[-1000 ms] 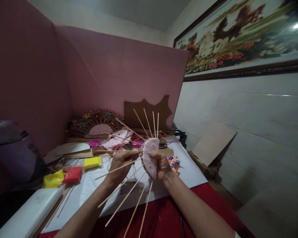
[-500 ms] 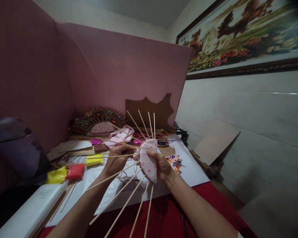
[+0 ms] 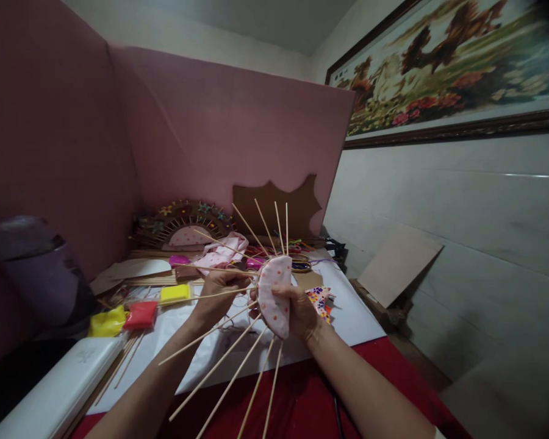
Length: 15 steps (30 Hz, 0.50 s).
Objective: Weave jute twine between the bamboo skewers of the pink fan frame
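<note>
A half-round piece covered in pale pink fabric with red dots [image 3: 271,302] is held up over the table, its curved edge facing left. Several thin wooden sticks [image 3: 231,352] fan out from that edge. My right hand [image 3: 298,310] grips the straight side, thumb across the front and fingers mostly hidden behind. At the curved edge, my left hand [image 3: 222,291] is closed, pinching one of the sticks near its base. Some of the left fingertips are hidden by the sticks. Behind the sticks, thin dark cord [image 3: 229,323] lies on the white sheet.
A similar decorated fan [image 3: 187,228] stands at the back left beside crumpled pink fabric [image 3: 222,253]. Yellow [image 3: 174,294] and red packets [image 3: 141,315] lie left, near a white box [image 3: 82,384]. Cut cardboard [image 3: 274,210] leans behind. A patterned fabric piece [image 3: 320,302] lies right.
My right thumb sits slightly lower on the half-round piece. My left hand stays at the curved edge, its fingers slightly shifted. The sticks have tilted a little.
</note>
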{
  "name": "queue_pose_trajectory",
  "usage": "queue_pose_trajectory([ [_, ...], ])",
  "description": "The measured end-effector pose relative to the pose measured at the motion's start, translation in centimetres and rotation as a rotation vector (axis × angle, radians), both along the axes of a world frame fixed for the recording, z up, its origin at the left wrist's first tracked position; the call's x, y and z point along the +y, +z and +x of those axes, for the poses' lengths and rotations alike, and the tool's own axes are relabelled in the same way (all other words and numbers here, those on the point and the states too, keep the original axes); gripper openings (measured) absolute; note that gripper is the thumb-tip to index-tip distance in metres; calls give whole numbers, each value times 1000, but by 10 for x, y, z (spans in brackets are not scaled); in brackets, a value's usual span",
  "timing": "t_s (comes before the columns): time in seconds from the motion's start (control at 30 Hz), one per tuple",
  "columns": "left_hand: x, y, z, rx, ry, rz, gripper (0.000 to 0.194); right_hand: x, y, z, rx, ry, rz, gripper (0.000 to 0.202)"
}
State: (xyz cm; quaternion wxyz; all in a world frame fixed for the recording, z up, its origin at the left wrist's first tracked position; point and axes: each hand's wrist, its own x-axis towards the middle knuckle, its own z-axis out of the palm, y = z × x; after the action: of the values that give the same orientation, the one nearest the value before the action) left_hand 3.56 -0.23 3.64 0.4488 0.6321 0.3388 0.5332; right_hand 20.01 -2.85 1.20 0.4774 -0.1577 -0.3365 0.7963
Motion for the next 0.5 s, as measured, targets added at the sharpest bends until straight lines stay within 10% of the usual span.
queue_pose_trajectory([
  [0.5,-3,43,-39,33,-303,-256,19,1,0,3,-12,-29,76,28],
])
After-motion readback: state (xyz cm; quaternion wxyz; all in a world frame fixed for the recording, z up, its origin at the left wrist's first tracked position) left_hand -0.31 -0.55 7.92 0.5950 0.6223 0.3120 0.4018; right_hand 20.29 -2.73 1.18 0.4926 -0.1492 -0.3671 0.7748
